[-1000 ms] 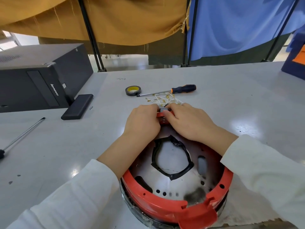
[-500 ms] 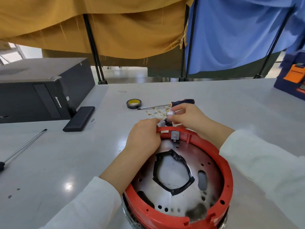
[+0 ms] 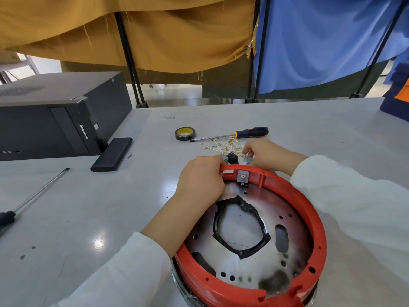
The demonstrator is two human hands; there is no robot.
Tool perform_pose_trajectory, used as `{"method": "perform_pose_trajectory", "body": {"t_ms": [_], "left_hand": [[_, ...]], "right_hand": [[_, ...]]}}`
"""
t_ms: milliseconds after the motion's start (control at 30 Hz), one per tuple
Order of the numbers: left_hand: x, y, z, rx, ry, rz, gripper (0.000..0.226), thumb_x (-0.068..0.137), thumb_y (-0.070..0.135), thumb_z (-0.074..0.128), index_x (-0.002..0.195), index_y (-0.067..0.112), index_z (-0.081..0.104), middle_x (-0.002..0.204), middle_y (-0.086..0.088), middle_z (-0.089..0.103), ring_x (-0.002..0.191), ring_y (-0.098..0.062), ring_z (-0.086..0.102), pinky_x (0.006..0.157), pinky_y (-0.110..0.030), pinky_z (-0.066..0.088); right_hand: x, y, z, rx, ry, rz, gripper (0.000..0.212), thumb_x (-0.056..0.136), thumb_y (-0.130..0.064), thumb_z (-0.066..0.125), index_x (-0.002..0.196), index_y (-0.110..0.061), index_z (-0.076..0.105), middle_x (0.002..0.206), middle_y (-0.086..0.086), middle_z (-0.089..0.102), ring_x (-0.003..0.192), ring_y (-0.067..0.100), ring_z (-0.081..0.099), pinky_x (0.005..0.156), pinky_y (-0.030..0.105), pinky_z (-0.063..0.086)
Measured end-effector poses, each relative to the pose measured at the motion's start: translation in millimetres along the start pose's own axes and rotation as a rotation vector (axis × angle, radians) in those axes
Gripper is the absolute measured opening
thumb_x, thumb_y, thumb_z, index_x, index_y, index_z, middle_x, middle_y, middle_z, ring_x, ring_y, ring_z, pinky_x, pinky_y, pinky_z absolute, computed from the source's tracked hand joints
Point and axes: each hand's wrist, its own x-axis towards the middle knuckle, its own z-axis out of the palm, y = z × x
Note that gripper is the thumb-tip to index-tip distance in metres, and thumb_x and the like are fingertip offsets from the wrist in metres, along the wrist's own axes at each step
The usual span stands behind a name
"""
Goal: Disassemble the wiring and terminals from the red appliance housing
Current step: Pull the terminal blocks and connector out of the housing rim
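The round red housing (image 3: 314,216) lies on the grey table in front of me, with a metal plate and a black gasket (image 3: 240,229) inside. A small metal terminal bracket (image 3: 242,177) sits on the inside of its far rim. My left hand (image 3: 200,180) grips the far rim at its left. Just beyond the rim my right hand (image 3: 269,155) pinches a small grey terminal part (image 3: 247,160). A black part (image 3: 232,157) lies between the hands. Loose white wires with brass terminals (image 3: 223,146) lie on the table behind them.
An orange-and-black screwdriver (image 3: 250,132) and a roll of black tape (image 3: 185,133) lie past the wires. A black computer case (image 3: 53,120) and a black flat box (image 3: 112,154) stand at the left. A long screwdriver (image 3: 33,197) lies near the left edge.
My right hand has lifted off the rim and moved beyond it with a small part, uncovering the terminal bracket. The left hand stays on the rim. The camera has tilted up.
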Motion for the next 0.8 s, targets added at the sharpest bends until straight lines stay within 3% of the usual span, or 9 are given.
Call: {"method": "perform_pose_trajectory", "body": {"t_ms": [133,267,400,467,567,633,700,800], "left_hand": [[1,0,0,0.003,0.002,0.003,0.019,0.088,0.018,0.052,0.103,0.022,0.062,0.101,-0.005,0.066,0.094,-0.027,0.058,0.067,-0.027,0.035],[2,-1,1,-0.008,0.006,0.0,0.02,0.087,0.016,0.052,0.103,0.023,0.063,0.101,-0.005,0.065,0.095,-0.027,0.057,0.067,-0.027,0.034],[1,-1,1,-0.03,0.006,-0.024,0.024,0.084,0.014,0.053,0.102,0.025,0.064,0.1,-0.005,0.065,0.093,-0.027,0.057,0.067,-0.026,0.034],[0,0,0,-0.049,-0.002,-0.043,0.029,0.082,0.012,0.052,0.103,0.027,0.065,0.101,-0.005,0.065,0.093,-0.027,0.057,0.067,-0.026,0.035],[0,1,-3,-0.057,-0.017,-0.078,0.032,0.078,0.01,0.049,0.101,0.026,0.065,0.1,-0.006,0.064,0.087,-0.027,0.055,0.065,-0.027,0.034],[0,1,-5,-0.056,-0.016,-0.12,0.03,0.077,0.009,0.05,0.098,0.024,0.065,0.099,-0.007,0.064,0.082,-0.027,0.052,0.065,-0.027,0.035],[1,1,-6,-0.046,-0.003,-0.165,0.027,0.079,0.01,0.053,0.1,0.021,0.066,0.1,-0.008,0.064,0.086,-0.029,0.055,0.066,-0.028,0.036],[-1,0,-8,-0.017,-0.016,-0.192,0.027,0.082,0.011,0.053,0.105,0.019,0.065,0.104,-0.009,0.064,0.096,-0.031,0.057,0.067,-0.029,0.037]], "right_hand": [[6,1,3,0.061,0.082,0.017,0.045,0.086,0.002,0.054,0.129,-0.011,0.052,0.127,0.008,0.057,0.113,0.022,0.054,0.087,0.025,0.042],[-1,-2,-7,0.162,0.129,0.006,0.038,0.089,-0.008,0.057,0.126,-0.012,0.055,0.125,0.006,0.058,0.112,0.02,0.055,0.082,0.022,0.041],[-26,-10,-14,0.243,0.143,-0.062,0.016,0.094,-0.016,0.05,0.101,-0.015,0.064,0.094,-0.001,0.065,0.091,0.02,0.063,0.062,0.018,0.043],[-42,-16,-13,0.26,0.131,-0.088,0.02,0.095,-0.024,0.049,0.095,-0.012,0.066,0.087,0.0,0.067,0.087,0.02,0.063,0.066,0.022,0.044],[-61,-23,-7,0.21,0.083,-0.114,0.03,0.098,-0.034,0.046,0.1,-0.011,0.066,0.095,0.003,0.066,0.09,0.019,0.059,0.081,0.032,0.044],[-68,-25,-4,0.201,0.081,-0.148,0.029,0.099,-0.03,0.043,0.103,-0.011,0.065,0.101,0.003,0.066,0.09,0.018,0.057,0.08,0.031,0.042],[-73,-26,-3,0.194,0.082,-0.166,0.026,0.1,-0.024,0.042,0.113,-0.016,0.063,0.108,0.0,0.063,0.094,0.015,0.054,0.078,0.027,0.038],[-74,-29,0,0.108,0.061,-0.223,0.028,0.099,-0.017,0.041,0.12,-0.013,0.058,0.117,0.005,0.062,0.107,0.022,0.054,0.089,0.033,0.041]]}}
